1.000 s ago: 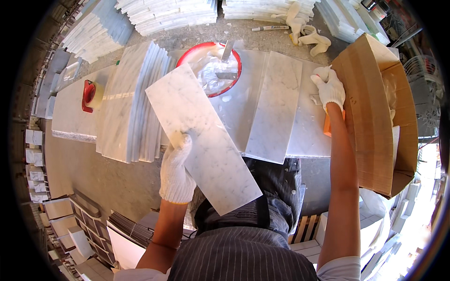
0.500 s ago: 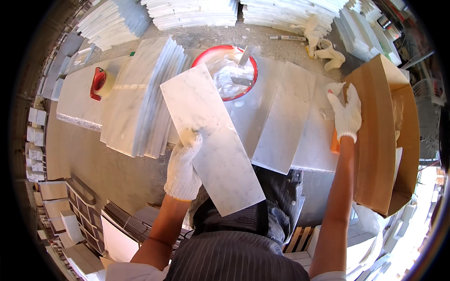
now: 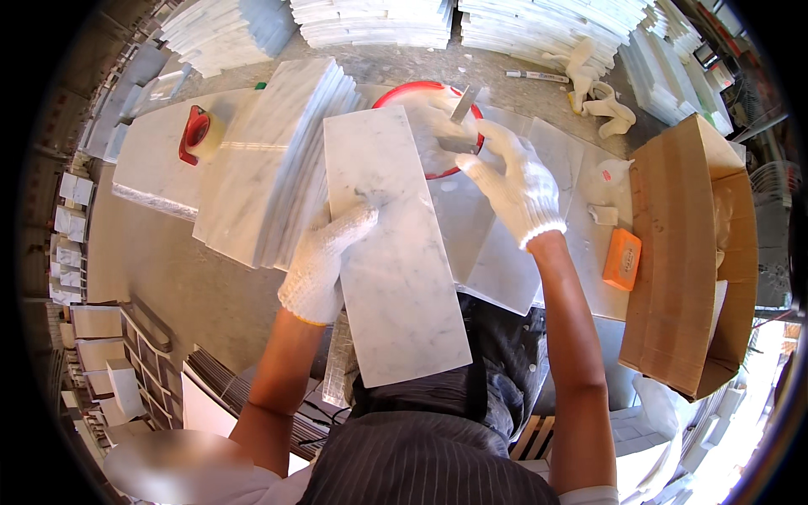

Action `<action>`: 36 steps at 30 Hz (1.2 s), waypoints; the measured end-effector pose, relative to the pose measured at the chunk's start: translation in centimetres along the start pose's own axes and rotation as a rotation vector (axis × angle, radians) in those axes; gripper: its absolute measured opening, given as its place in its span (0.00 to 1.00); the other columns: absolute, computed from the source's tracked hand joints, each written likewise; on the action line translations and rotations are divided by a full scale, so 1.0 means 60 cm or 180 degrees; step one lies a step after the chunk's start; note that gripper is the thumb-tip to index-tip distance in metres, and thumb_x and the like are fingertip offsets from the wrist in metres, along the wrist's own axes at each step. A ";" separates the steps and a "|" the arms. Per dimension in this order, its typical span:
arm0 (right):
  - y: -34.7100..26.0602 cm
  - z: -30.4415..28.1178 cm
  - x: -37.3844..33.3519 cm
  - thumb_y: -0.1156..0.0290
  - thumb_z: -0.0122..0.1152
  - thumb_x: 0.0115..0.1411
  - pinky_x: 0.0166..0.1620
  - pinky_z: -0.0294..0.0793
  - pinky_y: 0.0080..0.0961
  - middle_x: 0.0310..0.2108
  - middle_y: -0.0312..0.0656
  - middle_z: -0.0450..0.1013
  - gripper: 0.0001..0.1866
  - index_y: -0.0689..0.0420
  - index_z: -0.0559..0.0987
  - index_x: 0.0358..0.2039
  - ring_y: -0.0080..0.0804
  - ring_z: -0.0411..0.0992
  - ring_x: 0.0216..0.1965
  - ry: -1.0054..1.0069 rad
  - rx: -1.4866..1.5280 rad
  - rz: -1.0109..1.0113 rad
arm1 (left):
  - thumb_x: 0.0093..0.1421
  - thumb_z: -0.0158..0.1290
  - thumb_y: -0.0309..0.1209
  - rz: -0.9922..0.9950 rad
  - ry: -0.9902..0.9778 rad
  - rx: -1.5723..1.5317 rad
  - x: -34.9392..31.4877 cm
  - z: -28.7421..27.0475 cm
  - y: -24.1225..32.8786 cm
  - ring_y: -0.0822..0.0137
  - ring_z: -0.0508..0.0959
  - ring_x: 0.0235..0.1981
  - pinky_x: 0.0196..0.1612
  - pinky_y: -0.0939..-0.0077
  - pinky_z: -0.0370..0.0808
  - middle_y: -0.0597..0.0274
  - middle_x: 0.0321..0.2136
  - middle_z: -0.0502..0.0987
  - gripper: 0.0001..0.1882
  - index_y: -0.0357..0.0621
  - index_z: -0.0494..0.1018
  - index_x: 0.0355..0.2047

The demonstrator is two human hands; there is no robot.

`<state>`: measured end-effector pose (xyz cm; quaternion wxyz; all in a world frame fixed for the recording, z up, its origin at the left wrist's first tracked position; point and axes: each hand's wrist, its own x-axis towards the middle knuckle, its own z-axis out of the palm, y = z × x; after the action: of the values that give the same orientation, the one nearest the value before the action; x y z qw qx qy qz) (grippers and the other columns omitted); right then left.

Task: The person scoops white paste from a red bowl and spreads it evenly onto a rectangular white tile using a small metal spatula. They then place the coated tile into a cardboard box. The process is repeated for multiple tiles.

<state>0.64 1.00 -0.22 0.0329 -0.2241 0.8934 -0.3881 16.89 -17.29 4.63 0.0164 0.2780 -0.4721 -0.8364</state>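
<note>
My gloved left hand (image 3: pixel 324 257) is closed on the left long edge of a white, grey-veined marble tile (image 3: pixel 396 252), its thumb lying on the face. The tile is held tilted above my lap and the bench edge. My gloved right hand (image 3: pixel 518 185) is open, thumb and fingers spread, beside a red-rimmed tub (image 3: pixel 412 94) of white paste. A flat metal scraper (image 3: pixel 462 104) stands up out of the paste, close to the fingertips. Nothing shows between those fingers. More marble tiles (image 3: pixel 509 252) lie on the bench under my right forearm.
Left of the tub leans a stack of marble tiles (image 3: pixel 269 160), with a red tape dispenser (image 3: pixel 199 135) beside it. At right stand a cardboard box (image 3: pixel 669 261) and a small orange box (image 3: pixel 622 259). A marker (image 3: pixel 536 76) and crumpled gloves (image 3: pixel 608 109) lie at the back.
My right hand has moved left from beside the cardboard box to the tub, uncovering the orange box. The tile in my left hand has turned a little more upright.
</note>
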 end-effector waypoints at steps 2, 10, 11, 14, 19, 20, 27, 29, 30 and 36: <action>-0.011 0.009 0.021 0.49 0.59 0.60 0.51 0.72 0.39 0.48 0.47 0.74 0.25 0.44 0.75 0.55 0.45 0.74 0.47 -0.0221 -0.0101 -0.0020 | 0.63 0.53 0.30 -0.0035 -0.0072 0.0163 0.006 -0.001 0.021 0.69 0.79 0.45 0.47 0.72 0.76 0.60 0.45 0.78 0.21 0.37 0.70 0.55; -0.023 0.024 0.038 0.58 0.56 0.61 0.49 0.73 0.35 0.42 0.44 0.79 0.16 0.49 0.82 0.45 0.45 0.76 0.45 -0.0088 -0.0234 0.0184 | 0.63 0.56 0.35 0.0294 -0.0582 0.1973 0.098 -0.056 0.102 0.75 0.77 0.40 0.46 0.76 0.75 0.66 0.38 0.80 0.14 0.39 0.78 0.45; -0.019 0.025 0.035 0.58 0.56 0.61 0.49 0.73 0.34 0.41 0.43 0.79 0.15 0.50 0.82 0.44 0.45 0.76 0.44 0.0063 -0.0078 0.0205 | 0.64 0.55 0.35 0.0332 -0.0664 0.2314 0.106 -0.060 0.121 0.74 0.77 0.40 0.47 0.76 0.75 0.66 0.38 0.80 0.15 0.39 0.78 0.45; -0.006 0.032 0.028 0.59 0.57 0.61 0.47 0.74 0.37 0.40 0.45 0.79 0.13 0.48 0.82 0.42 0.46 0.76 0.42 0.0309 0.0235 0.0238 | 0.65 0.53 0.35 0.0601 -0.1293 0.2891 0.140 -0.079 0.174 0.71 0.77 0.44 0.50 0.74 0.74 0.63 0.42 0.80 0.15 0.38 0.77 0.46; 0.017 0.042 0.026 0.61 0.58 0.60 0.44 0.74 0.33 0.38 0.45 0.80 0.14 0.50 0.83 0.42 0.42 0.77 0.38 0.0180 0.0756 0.0592 | 0.65 0.53 0.34 0.0499 -0.1129 0.3331 0.198 -0.060 0.211 0.71 0.78 0.43 0.49 0.75 0.74 0.62 0.42 0.80 0.16 0.36 0.77 0.47; 0.016 0.041 0.025 0.62 0.59 0.60 0.43 0.74 0.31 0.37 0.44 0.80 0.13 0.52 0.83 0.42 0.39 0.77 0.37 0.0120 0.1054 0.0753 | 0.64 0.55 0.34 0.0249 -0.0936 0.3150 0.196 -0.046 0.215 0.71 0.78 0.42 0.48 0.76 0.74 0.62 0.42 0.81 0.16 0.36 0.77 0.47; -0.028 0.038 0.029 0.67 0.62 0.60 0.40 0.73 0.20 0.32 0.37 0.79 0.12 0.60 0.83 0.41 0.19 0.74 0.34 0.0263 0.3065 0.1046 | 0.60 0.59 0.36 0.0067 -0.0423 0.2931 0.211 -0.020 0.188 0.73 0.78 0.40 0.45 0.77 0.75 0.64 0.40 0.80 0.19 0.37 0.77 0.47; -0.043 0.051 0.029 0.67 0.60 0.63 0.40 0.74 0.23 0.34 0.40 0.79 0.12 0.59 0.82 0.43 0.27 0.75 0.32 0.0464 0.2005 0.0540 | 0.59 0.59 0.36 0.0012 -0.0490 0.2957 0.212 -0.016 0.186 0.73 0.78 0.40 0.45 0.77 0.75 0.64 0.39 0.80 0.19 0.37 0.77 0.47; -0.046 0.055 0.027 0.66 0.60 0.63 0.42 0.74 0.23 0.35 0.42 0.80 0.12 0.58 0.82 0.43 0.29 0.76 0.34 0.0545 0.1563 0.0334 | 0.59 0.59 0.35 -0.0013 -0.0516 0.2968 0.213 -0.015 0.187 0.73 0.78 0.40 0.44 0.77 0.75 0.64 0.39 0.80 0.19 0.37 0.77 0.47; -0.022 0.053 0.002 0.66 0.59 0.62 0.44 0.75 0.25 0.39 0.43 0.80 0.13 0.56 0.82 0.44 0.33 0.77 0.36 0.1253 0.0670 -0.0224 | 0.59 0.57 0.33 0.0325 -0.0558 0.3227 0.206 -0.013 0.194 0.71 0.78 0.39 0.44 0.75 0.75 0.61 0.37 0.80 0.19 0.35 0.75 0.48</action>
<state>1.79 -1.99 -1.45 -0.1324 -0.1705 0.8287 -0.5163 4.07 -27.94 8.07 -0.1191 0.1565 -0.8307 -0.5208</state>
